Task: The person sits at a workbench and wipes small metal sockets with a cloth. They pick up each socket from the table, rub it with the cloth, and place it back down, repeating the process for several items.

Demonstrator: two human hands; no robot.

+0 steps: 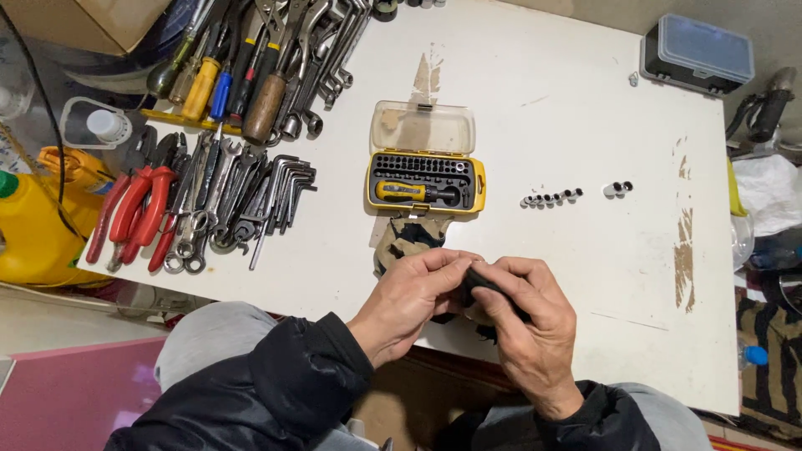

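Fingers of left hand (415,296) & right hand (522,313) pinch small black part (479,282) together, near yellow bit case (425,180).

Your bare left hand (409,301) and right hand (526,321) leave black puffy sleeves (276,384); grey trousers (209,334) cover your knees.

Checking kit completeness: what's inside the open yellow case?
The yellow case holds a yellow-handled screwdriver below a row of small bits. The bits are too small to count, and anything beneath the black insert is hidden.
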